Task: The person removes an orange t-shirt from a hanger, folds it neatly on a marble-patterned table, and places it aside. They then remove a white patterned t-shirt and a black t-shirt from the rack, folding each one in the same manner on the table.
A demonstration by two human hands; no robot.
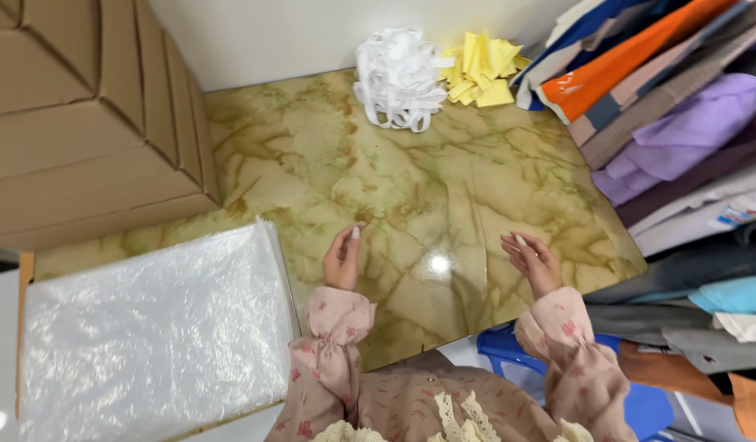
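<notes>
Both my hands empty: left hand and right hand open above the bare marble table. Plastic bags stacked near-left within reach; white straps parked far.

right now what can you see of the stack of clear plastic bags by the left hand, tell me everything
The stack of clear plastic bags lies flat at the near left of the marble-patterned table. It looks like thin, glossy, crinkled film, whitish where light catches it, with layered edges showing along its right side. The left hand is open just right of it, not touching. A cardboard box stands behind it.
</notes>
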